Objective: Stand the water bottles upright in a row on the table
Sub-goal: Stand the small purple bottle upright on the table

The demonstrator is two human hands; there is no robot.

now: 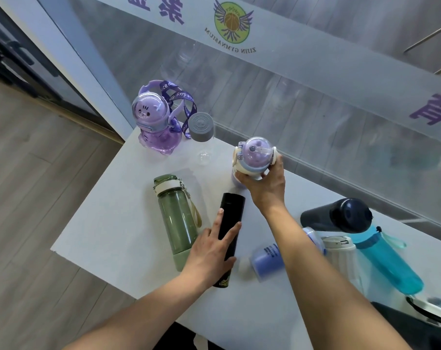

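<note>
Two hands: L hand (209,251) fingers (220,219) straight atop black flask (233,208), R hand (267,184) fingers (277,161) round dome-lid bottle (256,152), base behind palm.

The scene is lit brightly and evenly. Only faint shadows are cast on the white surface (108,223). Straight lines are bent near the edges. Things at the near right are blurred.

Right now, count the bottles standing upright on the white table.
3: the purple cat-shaped plastic bottle at the far corner, the clear grey-capped bottle beside it, the lilac dome-lidded bottle gripped by the right hand. None looks hidden.
</note>
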